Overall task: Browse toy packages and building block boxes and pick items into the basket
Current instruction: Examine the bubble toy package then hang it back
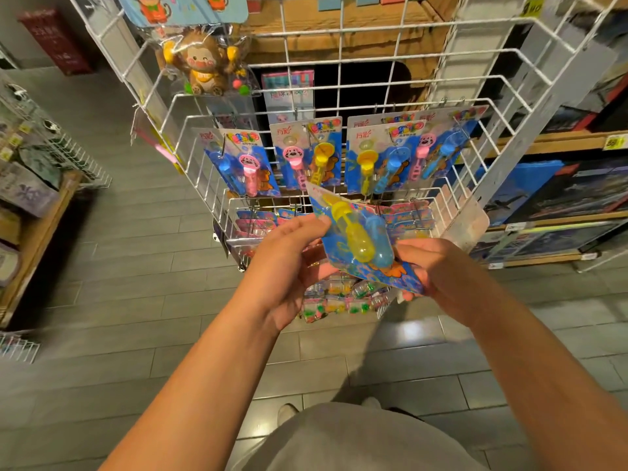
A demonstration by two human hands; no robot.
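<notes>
A blue toy package (pixel 360 243) with a yellow and a blue bubble wand under clear plastic is held tilted in front of the white wire rack (pixel 343 107). My left hand (pixel 292 263) pinches its upper left edge with thumb and fingers. My right hand (pixel 431 266) grips its lower right corner. Several matching bubble wand packages (pixel 306 154) hang in a row on the rack just above. No basket is in view.
A packaged brown monkey toy (pixel 204 62) hangs at the rack's upper left. More packages (pixel 336 297) hang lower, behind my hands. Wooden shelves with dark boxes (pixel 560 192) stand at right, a shelf with goods (pixel 30 185) at left. Grey tile floor (pixel 136 300) lies below.
</notes>
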